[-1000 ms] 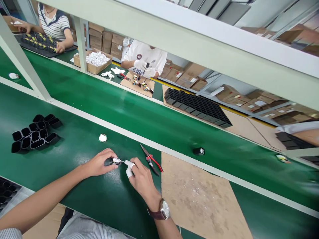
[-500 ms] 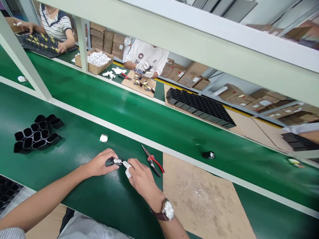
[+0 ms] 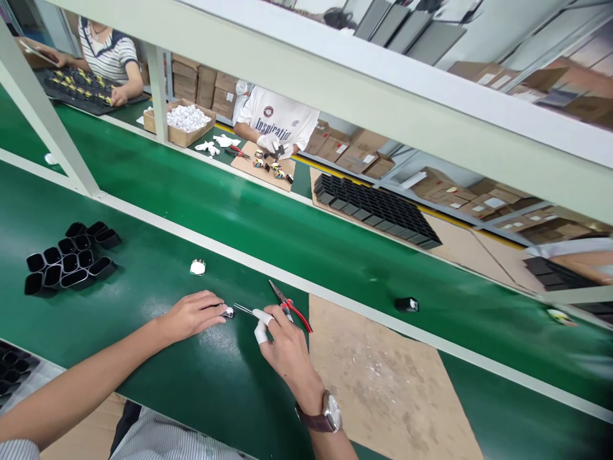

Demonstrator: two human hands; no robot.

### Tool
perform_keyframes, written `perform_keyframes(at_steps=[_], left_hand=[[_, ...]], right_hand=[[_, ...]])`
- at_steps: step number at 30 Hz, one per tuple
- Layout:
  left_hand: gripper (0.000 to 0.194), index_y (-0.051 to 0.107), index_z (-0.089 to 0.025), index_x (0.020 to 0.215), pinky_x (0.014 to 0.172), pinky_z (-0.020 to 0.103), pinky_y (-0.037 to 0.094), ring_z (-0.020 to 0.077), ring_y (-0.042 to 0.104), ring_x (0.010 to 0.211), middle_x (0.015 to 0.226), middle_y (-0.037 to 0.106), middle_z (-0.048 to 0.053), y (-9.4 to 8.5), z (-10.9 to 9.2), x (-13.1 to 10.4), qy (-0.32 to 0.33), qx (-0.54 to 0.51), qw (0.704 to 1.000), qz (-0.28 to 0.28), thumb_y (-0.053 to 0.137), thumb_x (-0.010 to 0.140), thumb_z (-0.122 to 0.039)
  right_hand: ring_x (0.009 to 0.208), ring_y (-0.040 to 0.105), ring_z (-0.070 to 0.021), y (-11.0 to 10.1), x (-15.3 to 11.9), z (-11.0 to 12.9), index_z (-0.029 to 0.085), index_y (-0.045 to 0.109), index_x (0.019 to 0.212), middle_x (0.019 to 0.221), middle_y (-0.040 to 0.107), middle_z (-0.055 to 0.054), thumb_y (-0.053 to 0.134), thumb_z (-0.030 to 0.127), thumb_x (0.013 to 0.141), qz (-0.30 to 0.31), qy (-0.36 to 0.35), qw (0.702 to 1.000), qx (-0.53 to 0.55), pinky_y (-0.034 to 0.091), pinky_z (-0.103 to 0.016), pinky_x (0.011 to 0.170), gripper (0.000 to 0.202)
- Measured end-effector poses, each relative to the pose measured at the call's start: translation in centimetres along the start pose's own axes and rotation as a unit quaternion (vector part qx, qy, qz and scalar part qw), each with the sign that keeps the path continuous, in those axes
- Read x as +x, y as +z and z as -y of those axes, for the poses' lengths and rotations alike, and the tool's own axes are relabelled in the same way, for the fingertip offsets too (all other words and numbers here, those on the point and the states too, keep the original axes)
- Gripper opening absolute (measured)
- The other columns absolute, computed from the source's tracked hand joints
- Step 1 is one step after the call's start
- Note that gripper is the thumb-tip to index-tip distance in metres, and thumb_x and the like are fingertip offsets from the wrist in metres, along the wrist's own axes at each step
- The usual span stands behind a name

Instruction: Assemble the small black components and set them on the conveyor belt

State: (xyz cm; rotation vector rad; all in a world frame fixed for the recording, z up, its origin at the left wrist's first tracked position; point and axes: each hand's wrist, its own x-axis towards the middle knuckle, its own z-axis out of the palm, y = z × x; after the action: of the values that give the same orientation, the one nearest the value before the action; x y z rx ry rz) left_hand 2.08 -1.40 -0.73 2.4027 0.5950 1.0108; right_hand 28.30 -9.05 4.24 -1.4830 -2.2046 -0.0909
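Observation:
My left hand point(image 3: 195, 314) is closed on a small black housing point(image 3: 230, 313) with white and metallic parts at its open end; the fingers cover most of it. My right hand point(image 3: 287, 354), with white finger cots on thumb and forefinger, pinches a pair of thin metal tweezers point(image 3: 243, 308). Their tips point left, a little apart from the housing. Behind my right fingers lie red-handled needle-nose pliers point(image 3: 286, 301). A small circuit board with a white top point(image 3: 197, 268) rests on the green bench beyond my left hand.
Several empty black housings point(image 3: 71, 260) stand at the left. A stained cardboard sheet point(image 3: 383, 377) lies right of the pliers. Past a pale rail point(image 3: 201, 246) runs a green belt point(image 3: 268, 223) carrying a black housing point(image 3: 407, 305). Co-workers sit across it; a slanted post point(image 3: 48, 108) rises at left.
My right hand has drawn back to the right, bringing the tweezers away from the housing. My left fingers now cover more of the housing. The housing on the belt has shifted slightly right.

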Motion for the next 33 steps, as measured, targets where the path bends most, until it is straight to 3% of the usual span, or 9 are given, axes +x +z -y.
perform_keyframes(at_steps=[6,11,13,18,22,26,29,33], left_hand=[[0.024,0.068,-0.023,0.125,0.094,0.037,0.06,0.0226,0.071,0.106,0.115,0.075,0.009,0.0,0.0,0.2,-0.05,-0.047,0.997,0.032,0.064,0.102,-0.028],[0.04,0.063,-0.025,0.124,0.088,0.036,0.062,0.0219,0.073,0.099,0.115,0.074,0.006,-0.1,-0.3,-0.1,-0.163,-0.052,0.985,0.023,0.079,0.09,-0.039],[0.045,0.062,-0.025,0.125,0.09,0.037,0.061,0.022,0.072,0.101,0.118,0.072,0.007,-0.3,-0.5,0.1,-0.155,-0.065,0.986,-0.013,0.081,0.087,-0.04],[0.005,0.067,-0.022,0.099,0.089,0.035,0.059,0.0186,0.072,0.096,0.104,0.073,0.007,-0.8,-0.5,1.1,-0.123,-0.05,0.979,-0.157,0.062,0.1,-0.023],[0.011,0.065,-0.022,0.09,0.08,0.032,0.058,0.0164,0.071,0.085,0.092,0.073,0.004,-1.4,0.2,1.2,-0.147,-0.037,0.971,-0.184,0.061,0.1,-0.025],[0.013,0.067,-0.021,0.09,0.08,0.031,0.058,0.0172,0.072,0.087,0.091,0.074,0.004,-2.2,1.1,1.0,-0.2,-0.038,0.956,-0.213,0.063,0.099,-0.03],[0.015,0.068,-0.021,0.088,0.073,0.027,0.055,0.0156,0.07,0.08,0.088,0.073,0.002,-3.0,1.5,0.9,-0.243,-0.031,0.937,-0.25,0.069,0.096,-0.034],[0.031,0.061,-0.02,0.071,0.057,0.023,0.048,0.011,0.059,0.059,0.066,0.063,-0.004,-3.9,1.7,0.8,-0.302,0.011,0.91,-0.283,0.076,0.09,-0.04]], right_hand=[[0.083,0.067,-0.0205,2.7,-2.0,-1.6,0.018,0.067,0.116,0.104,0.068,-0.008,0.047,0.009,0.097,0.013,0.055,0.998,-0.029,0.053,-0.031,0.061,0.029],[0.096,0.064,-0.0274,3.0,-2.5,-1.9,0.016,0.068,0.114,0.103,0.066,-0.01,0.046,0.006,0.095,0.023,0.053,0.998,-0.027,0.058,-0.046,0.086,0.031],[0.099,0.063,-0.0283,2.5,-1.9,-1.3,0.017,0.066,0.119,0.107,0.066,-0.011,0.048,0.008,0.097,0.02,0.055,0.998,-0.002,0.057,-0.05,0.09,0.031],[0.111,0.061,-0.0269,1.8,0.8,1.3,0.022,0.058,0.135,0.12,0.064,-0.012,0.057,0.018,0.101,0.028,0.028,0.988,0.148,0.058,-0.047,0.095,0.034],[0.113,0.061,-0.0266,2.8,2.6,2.7,0.023,0.054,0.141,0.122,0.064,-0.012,0.062,0.023,0.099,0.06,-0.009,0.98,0.191,0.058,-0.046,0.095,0.043],[0.107,0.063,-0.026,4.0,2.8,2.5,0.022,0.059,0.132,0.116,0.067,-0.011,0.064,0.024,0.1,0.074,-0.017,0.976,0.203,0.057,-0.046,0.093,0.032],[0.104,0.065,-0.0253,4.6,2.2,2.1,0.022,0.059,0.126,0.111,0.07,-0.009,0.071,0.029,0.097,0.055,-0.004,0.973,0.223,0.058,-0.044,0.09,0.032],[0.101,0.069,-0.0238,4.4,1.3,2.0,0.022,0.059,0.12,0.111,0.07,-0.008,0.077,0.035,0.093,0.061,0.052,0.967,0.24,0.06,-0.041,0.088,0.035]])
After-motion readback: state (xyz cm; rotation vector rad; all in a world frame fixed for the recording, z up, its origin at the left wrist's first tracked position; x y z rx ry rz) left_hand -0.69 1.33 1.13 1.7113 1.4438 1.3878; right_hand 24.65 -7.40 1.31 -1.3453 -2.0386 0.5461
